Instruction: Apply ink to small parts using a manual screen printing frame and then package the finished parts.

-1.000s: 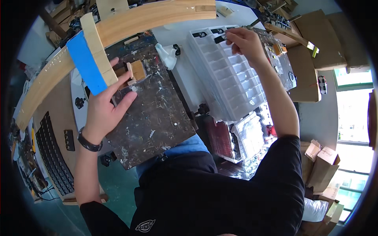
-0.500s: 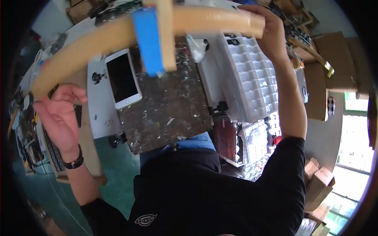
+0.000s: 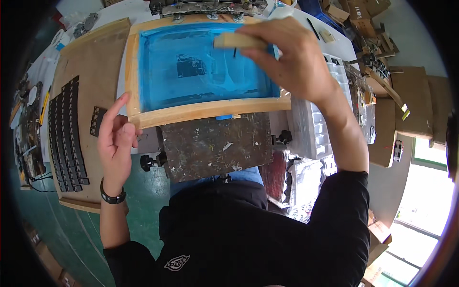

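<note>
A screen printing frame (image 3: 210, 107) of pale wood lies low over the dark, paint-spattered board (image 3: 205, 153). Its blue mesh (image 3: 167, 86) carries a small dark printed-looking patch left of the middle. My left hand (image 3: 116, 143) is at the frame's near left corner, index finger along the left side and thumb against the corner. Over the mesh's right half, my right hand (image 3: 299, 60) grips a wooden-handled squeegee (image 3: 241, 41), slightly blurred. Whether its lower edge touches the mesh cannot be told. What lies beneath the frame is hidden.
Metal hinge clamps (image 3: 210, 9) hold the frame's far side. At left, a wooden tray (image 3: 91, 62) bears strips of black pieces (image 3: 67, 138). A clear compartment box (image 3: 311, 129) stands right of the board. Cardboard boxes (image 3: 413, 98) are stacked farther right.
The raised frame has come down over the board, covering the white phone seen before. My right hand has left the frame and now holds the squeegee; my left hand has moved rightward to the corner.
</note>
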`<state>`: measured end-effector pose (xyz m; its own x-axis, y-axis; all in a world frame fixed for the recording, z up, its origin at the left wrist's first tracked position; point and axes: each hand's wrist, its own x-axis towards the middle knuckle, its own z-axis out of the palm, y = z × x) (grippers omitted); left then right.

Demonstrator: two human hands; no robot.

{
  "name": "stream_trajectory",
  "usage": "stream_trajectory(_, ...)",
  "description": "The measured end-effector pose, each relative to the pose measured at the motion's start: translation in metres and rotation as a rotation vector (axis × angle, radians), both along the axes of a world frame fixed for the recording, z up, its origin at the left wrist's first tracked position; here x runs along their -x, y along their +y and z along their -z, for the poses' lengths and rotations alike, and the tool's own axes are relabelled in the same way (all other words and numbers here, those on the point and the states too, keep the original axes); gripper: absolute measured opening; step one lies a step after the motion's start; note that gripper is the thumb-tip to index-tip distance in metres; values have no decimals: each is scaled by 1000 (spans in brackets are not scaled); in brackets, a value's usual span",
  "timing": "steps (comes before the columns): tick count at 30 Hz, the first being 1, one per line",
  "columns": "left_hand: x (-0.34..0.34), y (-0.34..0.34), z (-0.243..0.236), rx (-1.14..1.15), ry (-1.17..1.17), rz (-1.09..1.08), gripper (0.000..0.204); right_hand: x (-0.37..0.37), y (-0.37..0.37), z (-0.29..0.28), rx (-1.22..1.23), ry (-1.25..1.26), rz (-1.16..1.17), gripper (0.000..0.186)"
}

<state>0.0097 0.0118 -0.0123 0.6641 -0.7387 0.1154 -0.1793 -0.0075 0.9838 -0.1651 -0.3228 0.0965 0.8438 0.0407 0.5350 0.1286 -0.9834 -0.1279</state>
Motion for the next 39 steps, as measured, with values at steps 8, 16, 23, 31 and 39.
stream_trajectory(8, -1, -6, -6, 38, -13, 55, 49, 47, 2, -14, -94, 178, -37, 41)
stream_trajectory(16, -34, 19, -6, 87, -337, -152, 46, -12, -36, -22, -61, -1, 176, 37)
stream_trajectory(23, -100, 40, 38, -626, -1006, -284, 46, 35, -85, -22, -566, -90, 226, 31)
stream_trajectory(31, -91, 16, 30, -430, -948, -243, 34, 59, -55, 59, -665, 212, 307, 20)
stream_trajectory(39, -31, -75, -12, 114, -709, -8, 34, -34, -11, 69, -484, 329, 276, 20)
